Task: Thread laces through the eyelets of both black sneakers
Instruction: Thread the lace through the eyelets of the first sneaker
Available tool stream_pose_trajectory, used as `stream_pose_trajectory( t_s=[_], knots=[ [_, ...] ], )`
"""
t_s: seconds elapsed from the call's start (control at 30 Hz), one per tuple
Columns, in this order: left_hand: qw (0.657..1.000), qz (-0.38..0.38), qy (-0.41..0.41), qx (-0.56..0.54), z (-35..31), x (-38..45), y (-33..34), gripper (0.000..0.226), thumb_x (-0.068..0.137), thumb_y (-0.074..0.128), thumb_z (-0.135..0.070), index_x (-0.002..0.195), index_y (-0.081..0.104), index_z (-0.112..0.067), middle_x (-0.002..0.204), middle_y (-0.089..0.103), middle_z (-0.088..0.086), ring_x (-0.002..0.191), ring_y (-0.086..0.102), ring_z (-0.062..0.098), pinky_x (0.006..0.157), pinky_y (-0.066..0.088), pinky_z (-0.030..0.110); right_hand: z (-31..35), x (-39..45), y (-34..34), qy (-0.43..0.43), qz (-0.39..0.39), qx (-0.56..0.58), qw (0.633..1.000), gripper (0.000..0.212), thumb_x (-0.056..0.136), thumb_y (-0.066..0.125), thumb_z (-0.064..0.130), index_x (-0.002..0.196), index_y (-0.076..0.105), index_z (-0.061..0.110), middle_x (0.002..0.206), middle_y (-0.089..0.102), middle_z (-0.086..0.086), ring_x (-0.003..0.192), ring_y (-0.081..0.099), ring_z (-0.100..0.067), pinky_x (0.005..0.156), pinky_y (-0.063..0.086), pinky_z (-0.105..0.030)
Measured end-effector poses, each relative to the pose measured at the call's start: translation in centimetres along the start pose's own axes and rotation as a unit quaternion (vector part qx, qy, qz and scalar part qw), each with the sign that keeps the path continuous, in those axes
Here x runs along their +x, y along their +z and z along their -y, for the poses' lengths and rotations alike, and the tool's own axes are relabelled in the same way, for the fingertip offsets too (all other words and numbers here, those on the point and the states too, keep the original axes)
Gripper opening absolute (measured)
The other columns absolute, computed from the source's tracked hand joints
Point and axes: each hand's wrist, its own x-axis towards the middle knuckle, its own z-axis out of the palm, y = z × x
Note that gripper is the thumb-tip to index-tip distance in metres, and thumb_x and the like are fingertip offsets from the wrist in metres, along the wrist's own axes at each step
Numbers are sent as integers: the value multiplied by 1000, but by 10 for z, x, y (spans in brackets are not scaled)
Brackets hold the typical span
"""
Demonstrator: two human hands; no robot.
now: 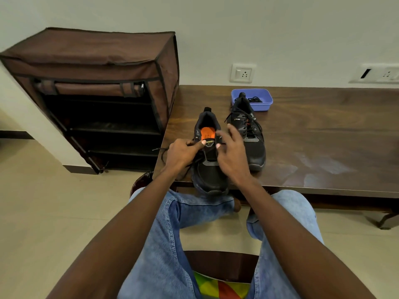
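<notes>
Sitting at the near edge of a dark wooden table (323,130), the near-left black sneaker (210,169) has both hands at its eyelets; the left hand (180,155) pinches a black lace (160,150) with curled fingers; the right hand (232,152) pinches at the opposite side, other fingers spread; the laced sneaker (251,134) stands just right; a blue tray (262,104) lies farther back.

We count two black sneakers (210,160) (250,130), one blue tub (259,106), one brown shoe rack (97,93), one dark table (323,137), two wall sockets (241,73) (380,74) and two hands (183,155) (234,153).
</notes>
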Motion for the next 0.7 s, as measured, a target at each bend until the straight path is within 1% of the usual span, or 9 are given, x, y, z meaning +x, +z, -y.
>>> stream_pose_trajectory(
  t_s=[0.07, 0.13, 0.23, 0.3, 0.37, 0.43, 0.5, 0.57, 0.7],
  knots=[
    [1000, 2, -14, 22, -5, 0, 0, 51, 78, 69, -64, 60, 63, -17, 67, 70, 3, 71, 69, 22, 69, 57, 40, -4, -3, 9, -30, 106, -89, 990, 33, 95, 59, 12, 127, 66, 14, 159, 30, -14, 150, 20, -31, 119, 27, -50],
    [999, 14, -23, 46, -10, -2, -1, 50, 81, 68, -63, 62, 59, -18, 67, 67, 4, 67, 66, 22, 67, 55, 38, -7, -6, 14, -23, 144, -122, 982, 26, 97, 57, 18, 119, 71, 16, 162, 26, -12, 151, 17, -31, 118, 22, -50],
    [997, 58, -32, 27, -14, -3, -5, 44, 86, 66, -59, 72, 56, -18, 67, 66, 1, 56, 64, 17, 50, 50, 30, -4, -7, 12, -28, 102, -90, 990, 22, 100, 52, 15, 108, 69, 6, 151, 44, -16, 133, 47, -32, 108, 39, -49],
    [996, 77, -22, 37, -15, -1, -7, 41, 89, 64, -56, 77, 57, -17, 66, 64, 0, 47, 59, 12, 42, 41, 22, 2, -6, 6, 42, 84, -34, 995, 19, 102, 45, 14, 105, 62, 7, 124, 61, -13, 107, 60, -30, 92, 47, -46],
    [995, 78, -5, 67, -14, 1, -9, 43, 90, 62, -57, 84, 64, -15, 70, 67, 0, 49, 57, 10, 45, 39, 21, 3, -1, -2, 158, 11, 26, 987, 17, 103, 41, 17, 96, 57, 17, 99, 64, -6, 89, 62, -24, 79, 49, -43],
    [995, 79, 13, 66, -10, 1, -10, 45, 91, 61, -57, 89, 69, -13, 70, 67, 0, 50, 55, 8, 50, 40, 24, -1, 5, -13, 276, -104, 94, 951, 18, 102, 41, 20, 91, 54, 23, 94, 66, -3, 88, 65, -23, 79, 52, -44],
    [995, 76, 26, 51, -7, -1, -10, 48, 92, 61, -56, 85, 69, -10, 62, 64, 0, 46, 54, 6, 48, 42, 26, -7, 9, -21, 326, -163, 99, 926, 16, 100, 44, 17, 91, 57, 22, 100, 64, -3, 91, 64, -22, 84, 53, -46],
    [993, 69, 47, 77, -7, -2, -9, 52, 92, 60, -56, 73, 67, -8, 64, 66, 5, 55, 61, 13, 56, 49, 35, -9, 5, -21, 297, -154, 18, 942, 14, 95, 49, 8, 101, 62, 13, 114, 58, -5, 102, 59, -24, 91, 51, -45],
    [992, 75, 50, 86, -8, 0, -12, 55, 93, 60, -55, 56, 55, -15, 61, 63, 4, 59, 60, 18, 58, 48, 33, -7, -2, -11, 42, -82, -122, 988, 41, 87, 61, 4, 128, 61, 9, 145, 45, -17, 139, 38, -34, 115, 34, -48]
  ],
)
